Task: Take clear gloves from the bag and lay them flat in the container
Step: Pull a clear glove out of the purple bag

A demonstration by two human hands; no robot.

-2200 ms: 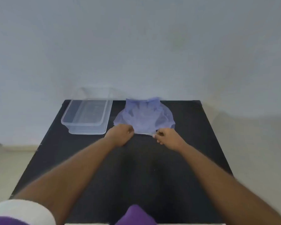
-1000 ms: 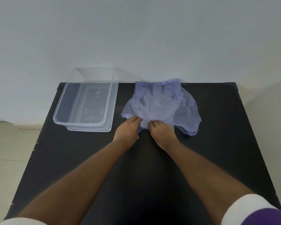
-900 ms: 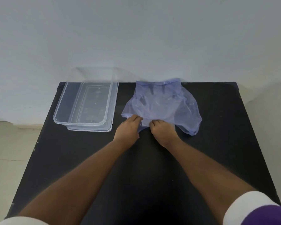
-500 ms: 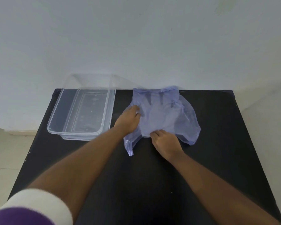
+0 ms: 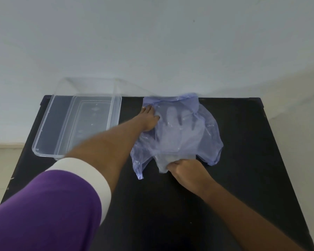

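A pale blue see-through bag (image 5: pixel 209 129) lies on the black table (image 5: pixel 243 160), its opening facing me. Clear gloves (image 5: pixel 178 129) show through it, fingers pointing away. My left hand (image 5: pixel 150 119) presses down on the bag's far left corner and holds it in place. At the bag's near opening, my right hand (image 5: pixel 186 168) is closed on the gloves' cuff end, which sticks out of the bag a little. The clear rectangular container (image 5: pixel 114 113) stands empty at the table's left, about a hand's width from the bag.
A white wall runs directly behind the table's far edge. The container's far end looks taller and faintly visible against the wall. My left forearm crosses in front of the container's near right corner. Pale floor shows left of the table.
My left hand slid from the bag's near opening up to its far left corner. My right hand stayed at the opening, and the gloves' cuff now pokes out. The view moved closer.
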